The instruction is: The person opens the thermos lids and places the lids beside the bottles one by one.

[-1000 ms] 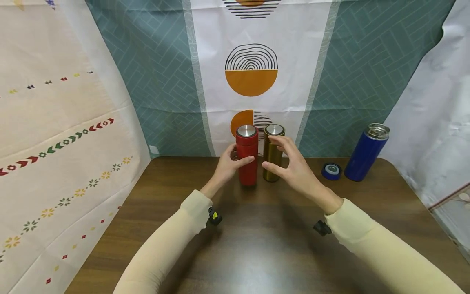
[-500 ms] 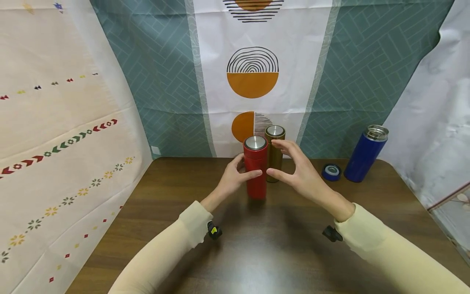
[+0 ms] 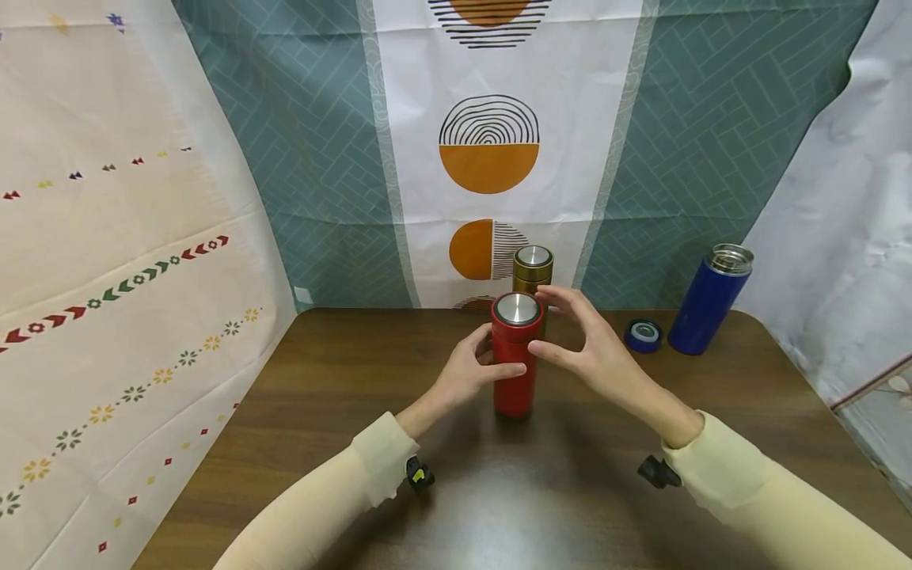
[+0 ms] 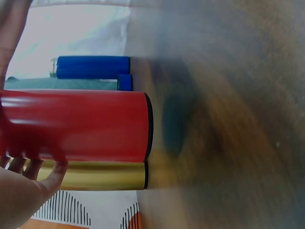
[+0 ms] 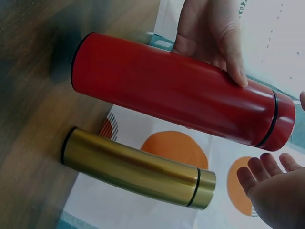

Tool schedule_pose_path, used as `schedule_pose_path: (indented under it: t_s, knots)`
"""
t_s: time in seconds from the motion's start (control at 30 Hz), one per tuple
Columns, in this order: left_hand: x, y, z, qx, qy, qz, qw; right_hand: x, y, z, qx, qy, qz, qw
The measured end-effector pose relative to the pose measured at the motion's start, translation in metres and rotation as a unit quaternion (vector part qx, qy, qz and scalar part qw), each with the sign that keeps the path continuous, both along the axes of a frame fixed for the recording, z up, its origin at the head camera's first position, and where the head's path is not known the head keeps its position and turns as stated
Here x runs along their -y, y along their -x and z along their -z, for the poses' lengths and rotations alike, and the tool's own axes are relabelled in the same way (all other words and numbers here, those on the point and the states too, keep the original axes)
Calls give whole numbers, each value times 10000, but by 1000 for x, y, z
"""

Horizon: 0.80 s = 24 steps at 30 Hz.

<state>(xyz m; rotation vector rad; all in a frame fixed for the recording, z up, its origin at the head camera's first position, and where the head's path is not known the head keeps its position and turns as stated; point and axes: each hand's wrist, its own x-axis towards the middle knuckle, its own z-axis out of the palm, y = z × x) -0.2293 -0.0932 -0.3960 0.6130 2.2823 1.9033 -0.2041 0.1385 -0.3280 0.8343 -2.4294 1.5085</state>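
Note:
A red thermos [image 3: 514, 396] with a silver-topped lid stands upright in my left hand [image 3: 465, 372]. The thumb lies across its near side and the fingers wrap behind, as the left wrist view also shows around the red body [image 4: 90, 124]. In that view its black-rimmed base is separated from a dark shadow on the table. My right hand [image 3: 606, 356] curves loosely beside the lid, thumb and fingers spread. From the right wrist, its fingers [image 5: 259, 169] appear just off the red lid [image 5: 280, 121]. Directly behind is a gold thermos [image 3: 533, 265], partly hidden in the head view.
At the back right stands a blue thermos [image 3: 712, 301] without its lid, its steel mouth showing. A blue lid [image 3: 644, 336] lies beside it on the brown wooden table [image 3: 356, 348]. A patterned cloth [image 3: 321, 158] hangs behind the table's far edge.
My left hand has brought the red thermos nearer and to the right, so it now overlaps the gold one. The right hand has shifted slightly nearer and right, and now sits beside the red lid.

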Motion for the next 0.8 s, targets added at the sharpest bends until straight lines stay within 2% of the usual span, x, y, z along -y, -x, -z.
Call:
schedule_pose_path:
  t_s: [0.4, 0.8]
  knots:
    - [-6, -10, 8, 158, 84, 94, 9998, 2, -1, 11, 322, 65, -31, 9995]
    - [-8, -12, 12, 214, 19, 206, 9996, 4, 2, 17, 415, 129, -27, 9991]
